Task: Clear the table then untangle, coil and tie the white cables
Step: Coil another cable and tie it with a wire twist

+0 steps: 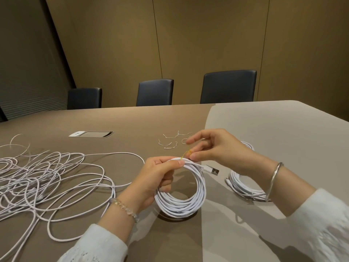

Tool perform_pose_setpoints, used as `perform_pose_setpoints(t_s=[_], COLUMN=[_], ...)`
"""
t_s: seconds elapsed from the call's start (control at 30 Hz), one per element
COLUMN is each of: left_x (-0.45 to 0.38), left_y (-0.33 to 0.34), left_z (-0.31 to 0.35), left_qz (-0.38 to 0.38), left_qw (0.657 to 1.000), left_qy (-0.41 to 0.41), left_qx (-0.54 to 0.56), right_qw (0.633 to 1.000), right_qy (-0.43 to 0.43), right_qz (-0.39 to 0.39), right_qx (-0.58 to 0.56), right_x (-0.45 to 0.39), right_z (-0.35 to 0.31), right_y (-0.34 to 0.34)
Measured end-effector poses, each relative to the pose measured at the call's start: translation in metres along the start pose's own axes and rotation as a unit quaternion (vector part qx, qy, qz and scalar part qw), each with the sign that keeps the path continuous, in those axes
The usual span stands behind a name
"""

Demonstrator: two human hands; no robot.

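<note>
From my feed, left hand (160,176) grips the coil (181,190) upright, mid-table near the front edge; right hand (213,150) fingers pinch the yellow tie (186,154) right above its top, so it's nearer for twisting.

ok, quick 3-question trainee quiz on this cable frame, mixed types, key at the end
1. True or false: the left hand grips the coiled cable.
2. What does the right hand pinch? A) USB plug B) yellow twist tie C) bracelet
3. Fill in: the tangled cables lie to the person's ____.

Key: 1 true; 2 B; 3 left. Spare ties lie on the table; a finished coil sits beneath the right wrist.
</note>
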State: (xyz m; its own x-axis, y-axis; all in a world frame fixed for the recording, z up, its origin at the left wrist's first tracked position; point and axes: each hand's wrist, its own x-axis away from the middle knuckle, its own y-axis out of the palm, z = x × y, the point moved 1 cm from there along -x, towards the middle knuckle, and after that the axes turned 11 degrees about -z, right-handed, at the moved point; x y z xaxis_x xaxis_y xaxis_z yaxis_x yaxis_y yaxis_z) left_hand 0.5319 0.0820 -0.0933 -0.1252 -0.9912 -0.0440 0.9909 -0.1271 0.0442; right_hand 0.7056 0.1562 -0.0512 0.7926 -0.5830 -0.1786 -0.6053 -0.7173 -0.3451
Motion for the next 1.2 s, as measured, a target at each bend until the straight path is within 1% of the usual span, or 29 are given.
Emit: perform_pose_setpoints(t_s=[0.23,0.33,0.43,0.47,0.5,0.53,0.6,0.63,0.67,0.7,0.77,0.87,0.97,1.1,1.2], left_x=[0.000,-0.001,-0.003,-0.004,-0.003,-0.003,-0.001,0.001,0.003,0.004,0.006,0.007,0.007,0.007,0.007], left_y=[-0.004,-0.005,-0.006,-0.006,-0.007,-0.007,-0.008,-0.008,-0.009,-0.010,-0.011,-0.009,-0.004,0.004,0.011], left_z=[0.000,-0.001,-0.004,-0.003,-0.003,-0.003,-0.001,0.000,0.001,0.002,0.002,0.002,0.002,0.008,0.011], left_qz=[-0.001,-0.002,-0.004,-0.009,-0.017,-0.028,-0.056,-0.072,-0.087,-0.098,-0.106,-0.118,-0.119,-0.069,-0.009], left_qw=[0.998,0.996,0.991,0.988,0.986,0.982,0.972,0.967,0.964,0.964,0.967,0.976,0.982,0.991,0.988], left_qy=[0.007,0.008,-0.015,-0.027,-0.042,-0.059,-0.099,-0.117,-0.130,-0.140,-0.149,-0.140,-0.125,-0.101,-0.031], left_qx=[0.057,0.091,0.135,0.149,0.163,0.177,0.205,0.213,0.214,0.206,0.176,0.121,0.073,-0.056,-0.152], right_qw=[0.996,0.994,0.989,0.981,0.964,0.938,0.877,0.855,0.843,0.840,0.851,0.868,0.872,0.878,0.886], right_qy=[-0.011,-0.031,-0.063,-0.086,-0.118,-0.153,-0.202,-0.209,-0.206,-0.196,-0.163,-0.126,-0.087,-0.052,-0.038], right_qz=[0.059,0.084,0.088,0.093,0.095,0.088,0.046,0.023,0.002,-0.016,-0.042,-0.061,-0.070,-0.069,-0.028], right_qx=[0.071,0.059,0.104,0.148,0.217,0.299,0.434,0.474,0.496,0.505,0.498,0.477,0.477,0.471,0.461], right_x=[-0.003,-0.005,-0.004,-0.003,-0.001,0.001,0.005,0.005,0.006,0.006,0.006,0.007,0.009,0.010,0.010], right_z=[0.000,0.003,0.001,-0.001,-0.004,-0.008,-0.015,-0.018,-0.021,-0.024,-0.029,-0.033,-0.034,-0.036,-0.036], right_y=[0.010,0.013,0.015,0.016,0.016,0.018,0.023,0.025,0.027,0.027,0.027,0.024,0.024,0.024,0.024])
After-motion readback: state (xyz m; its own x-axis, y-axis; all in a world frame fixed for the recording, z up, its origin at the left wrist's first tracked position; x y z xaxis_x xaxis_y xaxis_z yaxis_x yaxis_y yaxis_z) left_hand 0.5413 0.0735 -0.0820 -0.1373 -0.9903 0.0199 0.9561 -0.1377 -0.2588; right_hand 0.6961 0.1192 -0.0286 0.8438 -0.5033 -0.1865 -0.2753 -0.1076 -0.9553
